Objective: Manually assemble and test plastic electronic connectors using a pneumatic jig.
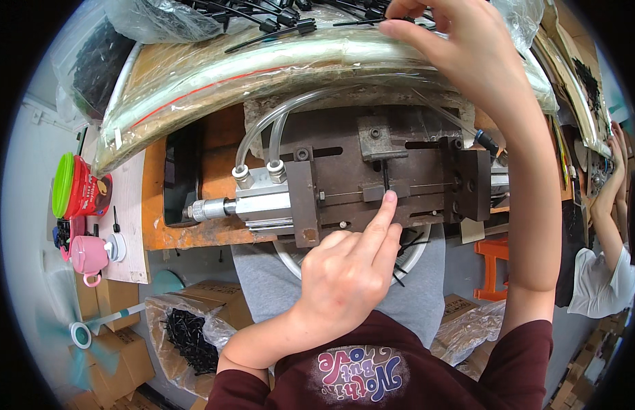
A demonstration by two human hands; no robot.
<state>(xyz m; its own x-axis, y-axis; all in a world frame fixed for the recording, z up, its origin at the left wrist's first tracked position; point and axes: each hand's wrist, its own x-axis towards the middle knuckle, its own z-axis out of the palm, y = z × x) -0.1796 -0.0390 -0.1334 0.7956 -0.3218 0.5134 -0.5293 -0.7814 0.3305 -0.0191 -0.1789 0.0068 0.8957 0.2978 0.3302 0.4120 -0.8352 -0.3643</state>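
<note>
Black plastic pin point(385, 174), thin and straight, stands upright in the slot of a dark, rusty steel jig point(372, 179), just beyond the tip of the left hand point(348, 273). That hand is mostly curled, its forefinger stretched out and pressing on the small block at the pin's foot. To its left sits a smooth silver air cylinder point(252, 201), with two clear, glossy hoses point(263, 133) arching up from white fittings. Far ahead of it, the right hand point(454, 48) reaches over a crinkled clear plastic sheet point(263, 68) and pinches, thumb against fingertips, at a heap of black pins point(297, 17); whether it grips one I cannot tell. The jig rests on a worn orange wooden bench point(194, 232).
</note>
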